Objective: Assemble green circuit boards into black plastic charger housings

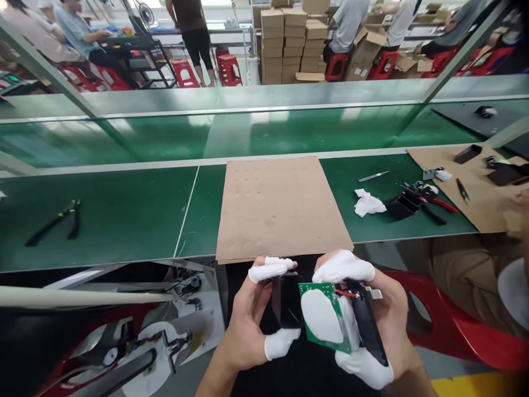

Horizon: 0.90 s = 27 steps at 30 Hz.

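Observation:
Between the thumb and fingers of my left hand (248, 320) is a black plastic casing (286, 300), its open side not clearly visible. My right hand (380, 314) grips a green circuit board (306, 309) joined to a black end cover (367, 320); red wires run between them, and a large white pad (322, 317) covers much of the board. The board's left edge is right beside the casing; whether they touch I cannot tell. White finger cots cover several fingertips on both hands. Both hands are in front of the bench edge, below a cardboard sheet (281, 209).
Cutting pliers (58, 220) lie at left on the green bench (124, 215). To the right are a crumpled white cloth (368, 203), tweezers (374, 176), a black box (401, 206) and red-and-black pliers (438, 208). A red stool (467, 325) and another person's leg (463, 275) are close at right.

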Motion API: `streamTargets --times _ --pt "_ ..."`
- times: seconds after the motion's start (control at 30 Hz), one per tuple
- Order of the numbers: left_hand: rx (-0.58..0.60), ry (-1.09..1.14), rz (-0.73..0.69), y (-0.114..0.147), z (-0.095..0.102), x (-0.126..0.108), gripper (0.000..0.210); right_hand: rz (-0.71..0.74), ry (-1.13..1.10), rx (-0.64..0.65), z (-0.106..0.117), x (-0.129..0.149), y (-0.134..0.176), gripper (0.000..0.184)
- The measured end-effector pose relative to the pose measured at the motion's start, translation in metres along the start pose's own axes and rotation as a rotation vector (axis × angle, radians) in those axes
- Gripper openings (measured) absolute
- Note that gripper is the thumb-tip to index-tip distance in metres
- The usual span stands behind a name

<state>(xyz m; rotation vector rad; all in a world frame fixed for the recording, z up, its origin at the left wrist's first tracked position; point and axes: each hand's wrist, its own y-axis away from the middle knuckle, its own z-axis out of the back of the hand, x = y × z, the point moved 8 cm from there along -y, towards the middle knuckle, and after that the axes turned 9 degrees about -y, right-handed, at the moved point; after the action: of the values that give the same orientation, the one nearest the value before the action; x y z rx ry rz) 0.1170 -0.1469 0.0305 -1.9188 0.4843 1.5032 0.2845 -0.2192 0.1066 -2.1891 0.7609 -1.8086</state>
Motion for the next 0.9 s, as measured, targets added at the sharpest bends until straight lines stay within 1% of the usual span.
streamTargets --times 0.13,0.33,0.57,0.7,0.9 --pt "-0.013 -0.004 -0.013 -0.001 -0.003 -0.005 0.074 0.010 -0.010 0.028 -0.005 -0.002 -0.002 0.067" --pt "-0.009 0.019 -0.005 0.001 -0.001 0.000 0.074 0.013 0.059 0.041 -0.008 -0.002 -0.004 0.064" --pt "0.004 0.001 0.002 0.002 -0.001 0.001 0.076 0.001 0.142 0.089 -0.010 -0.007 -0.003 0.073" --pt "0.006 0.031 0.021 0.003 0.000 0.003 0.083 0.005 0.157 0.101 -0.013 -0.006 -0.003 0.075" --pt "0.007 0.045 0.035 0.007 0.003 0.004 0.090 -0.004 0.149 0.120 -0.018 -0.009 -0.002 0.072"
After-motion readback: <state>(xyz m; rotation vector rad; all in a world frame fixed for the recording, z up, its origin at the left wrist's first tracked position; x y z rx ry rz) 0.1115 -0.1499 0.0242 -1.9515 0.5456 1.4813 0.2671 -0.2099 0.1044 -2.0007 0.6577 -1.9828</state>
